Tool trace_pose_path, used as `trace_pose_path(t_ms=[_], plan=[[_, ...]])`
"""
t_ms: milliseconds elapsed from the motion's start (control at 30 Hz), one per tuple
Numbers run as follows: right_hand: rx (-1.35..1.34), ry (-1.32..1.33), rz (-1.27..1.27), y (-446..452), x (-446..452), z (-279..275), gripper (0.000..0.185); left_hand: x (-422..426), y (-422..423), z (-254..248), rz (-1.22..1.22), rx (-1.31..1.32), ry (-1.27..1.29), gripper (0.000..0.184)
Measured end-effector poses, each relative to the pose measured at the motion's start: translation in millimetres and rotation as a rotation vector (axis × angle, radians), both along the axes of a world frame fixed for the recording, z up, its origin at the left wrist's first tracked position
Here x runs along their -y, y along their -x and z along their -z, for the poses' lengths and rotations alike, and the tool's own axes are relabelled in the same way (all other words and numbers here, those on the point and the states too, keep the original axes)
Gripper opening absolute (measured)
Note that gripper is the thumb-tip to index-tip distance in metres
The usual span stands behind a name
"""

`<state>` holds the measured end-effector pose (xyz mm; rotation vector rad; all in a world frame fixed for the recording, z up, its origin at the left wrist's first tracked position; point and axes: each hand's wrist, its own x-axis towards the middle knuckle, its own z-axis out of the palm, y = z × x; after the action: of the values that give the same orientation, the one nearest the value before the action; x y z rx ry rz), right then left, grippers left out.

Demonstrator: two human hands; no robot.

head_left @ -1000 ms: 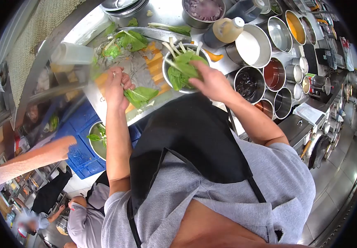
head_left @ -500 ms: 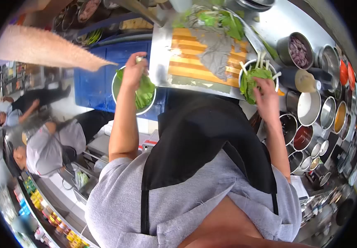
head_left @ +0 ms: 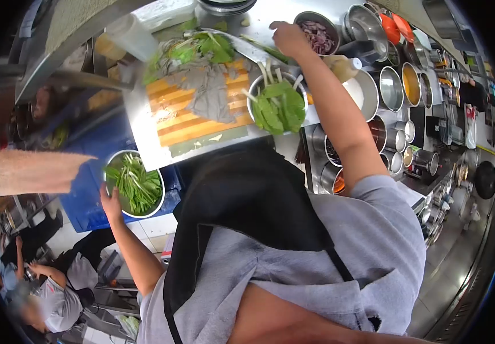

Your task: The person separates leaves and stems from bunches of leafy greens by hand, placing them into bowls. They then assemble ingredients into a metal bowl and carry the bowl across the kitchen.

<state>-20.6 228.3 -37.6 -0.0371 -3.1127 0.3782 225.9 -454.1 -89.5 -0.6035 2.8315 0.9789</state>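
Observation:
My left hand [head_left: 109, 202] grips the near-left rim of a round metal pot [head_left: 161, 202] filled with leafy greens in strips [head_left: 138, 184]. Stretched out across the counter, my right hand [head_left: 289, 39] has its fingers extended, beside a metal pot of chopped red onion [head_left: 318, 38]; nothing shows in it. Closer to me, a second pot [head_left: 252, 109] holds whole green leaves [head_left: 279, 109] with pale stems sticking up. Between the two pots of greens lies a striped wooden cutting board [head_left: 170, 100] with a crumpled grey cloth [head_left: 212, 97] on it.
More leaves [head_left: 201, 49] and a long metal blade [head_left: 241, 45] lie behind the board. A squeeze bottle [head_left: 342, 67] and several metal pots [head_left: 392, 89] stand at right. Blue surface [head_left: 84, 192] lies under the left pot. Two people [head_left: 63, 304] are at far left.
My left hand has moved from above the left pot to its rim. My right hand has left the stemmed leaves and reached forward past them. The camera view has turned.

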Motion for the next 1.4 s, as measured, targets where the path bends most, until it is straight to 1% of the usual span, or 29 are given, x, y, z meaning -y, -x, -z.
trace_pose_path(t_ms=[33, 67, 100, 167, 300, 367, 433, 467, 533, 567, 633, 667, 733, 767, 800, 833, 867, 900, 933, 967, 1000, 1033, 1067, 1133, 1167, 1200, 1233, 1300, 1400], plan=[[-0.007, 0.000, 0.006, 10, 2, 12, 0.029, -13, -3, -13, -0.064, 0.072, -0.094, 0.053], [0.128, -0.049, 0.011, 18, 5, 22, 0.029, -23, -6, -23, -0.130, 0.145, -0.185, 0.051], [0.265, -0.098, 0.015, 22, 10, 31, 0.029, -27, -9, -25, -0.128, 0.140, -0.182, 0.051], [0.283, -0.105, 0.020, 26, 23, 41, 0.029, -36, -13, -26, -0.205, 0.152, -0.333, 0.048], [0.257, -0.119, 0.089, 40, 23, 65, 0.027, -83, 4, -60, -0.124, 0.100, -0.236, 0.044], [0.232, -0.117, 0.123, 42, 26, 59, 0.027, -107, 19, -78, -0.070, 0.042, -0.238, 0.043], [-0.031, -0.032, 0.148, 30, 39, 15, 0.024, -128, 35, -79, 0.005, -0.074, -0.328, 0.040], [-0.033, -0.032, 0.142, 22, 44, -6, 0.024, -141, 45, -76, 0.029, -0.136, -0.413, 0.039], [-0.239, 0.116, 0.066, -1, 58, -46, 0.019, -195, 68, -105, 0.123, -0.205, -0.492, 0.039], [-0.243, 0.119, 0.057, -14, 69, -61, 0.019, -213, 79, -105, 0.229, -0.241, -0.523, 0.039], [-0.354, 0.370, -0.091, -43, 96, -87, 0.019, -257, 101, -116, 0.384, -0.315, -0.628, 0.042], [-0.340, 0.433, -0.143, -57, 112, -98, 0.018, -284, 111, -132, 0.431, -0.352, -0.703, 0.045], [-0.115, 0.725, -0.168, -78, 143, -115, 0.020, -317, 130, -150, 0.508, -0.438, -0.697, 0.049], [-0.114, 0.738, -0.178, -82, 156, -112, 0.020, -329, 138, -155, 0.528, -0.475, -0.587, 0.045], [0.033, 0.944, -0.178, -86, 168, -105, 0.020, -335, 146, -157, 0.549, -0.512, -0.476, 0.043], [0.185, 1.143, -0.175, -89, 177, -98, 0.020, -335, 153, -156, 0.546, -0.514, -0.464, 0.043], [0.184, 1.150, -0.181, -91, 181, -93, 0.020, -336, 160, -154, 0.560, -0.266, -0.488, 0.037], [0.271, 1.238, -0.240, -93, 182, -88, 0.019, -335, 163, -152, 0.568, -0.016, -0.511, 0.034], [0.359, 1.323, -0.298, -96, 181, -83, 0.019, -332, 163, -146, 0.568, -0.015, -0.508, 0.034], [0.317, 1.222, -0.328, -100, 175, -77, 0.020, -328, 161, -137, 0.559, -0.001, -0.518, 0.030], [0.320, 1.223, -0.333, -103, 169, -83, 0.020, -324, 159, -132, 0.546, 0.012, -0.528, 0.028], [0.164, 0.956, -0.303, -106, 164, -94, 0.024, -321, 155, -136, 0.522, 0.097, -0.506, 0.030], [0.012, 0.688, -0.274, -108, 161, -105, 0.030, -317, 152, -133, 0.507, 0.093, -0.503, 0.030], [-0.006, 0.637, -0.407, -110, 163, -113, 0.036, -309, 149, -128, 0.787, 0.067, -0.219, 0.029], [-0.035, 0.411, -0.536, -114, 170, -112, 0.033, -306, 147, -126, 0.843, 0.064, -0.148, 0.031], [-0.073, 0.183, -0.661, -115, 178, -109, 0.031, -303, 145, -132, 0.811, 0.060, -0.136, 0.031], [-0.004, 0.173, -0.726, -111, 188, -102, 0.019, -299, 143, -137, 0.841, 0.073, -0.143, 0.031], [-0.006, 0.156, -0.767, -107, 203, -99, 0.020, -287, 141, -160, 0.844, 0.132, -0.141, 0.033], [0.055, 0.125, -0.800, -105, 236, -107, 0.021, -260, 136, -163, 0.711, 0.133, -0.037, 0.036]])
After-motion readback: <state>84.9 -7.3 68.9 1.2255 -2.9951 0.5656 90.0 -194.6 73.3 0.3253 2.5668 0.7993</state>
